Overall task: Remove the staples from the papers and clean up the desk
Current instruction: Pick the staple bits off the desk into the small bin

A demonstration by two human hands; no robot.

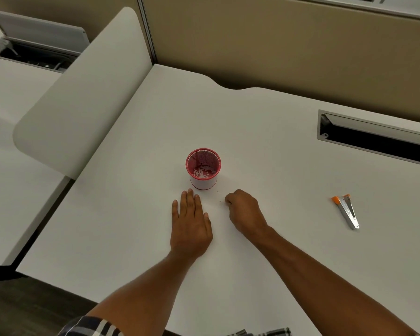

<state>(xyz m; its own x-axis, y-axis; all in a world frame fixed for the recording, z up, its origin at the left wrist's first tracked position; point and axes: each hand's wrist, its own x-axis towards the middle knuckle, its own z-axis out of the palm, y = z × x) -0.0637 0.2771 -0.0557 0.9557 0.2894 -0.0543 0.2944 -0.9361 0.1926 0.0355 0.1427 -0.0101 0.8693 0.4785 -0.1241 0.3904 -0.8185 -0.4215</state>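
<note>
A red mesh cup point(203, 169) stands upright near the middle of the white desk point(136, 214), with small white paper bits at its bottom. My left hand point(190, 226) lies flat on the desk, palm down, fingers together, fingertips just short of the cup. My right hand point(245, 210) rests to the right of it, fingers curled into a pinch against the desk; what it holds, if anything, is hidden. A few tiny specks point(220, 202) lie just left of its fingertips. A metal staple remover with orange tips point(347, 210) lies far right. No papers are in view.
An open cable slot point(374, 139) is cut into the desk at the back right. A white rounded divider panel point(83, 93) stands along the left edge, a tan partition wall point(277, 44) behind. The neighbouring desk point(10, 93) lies to the left.
</note>
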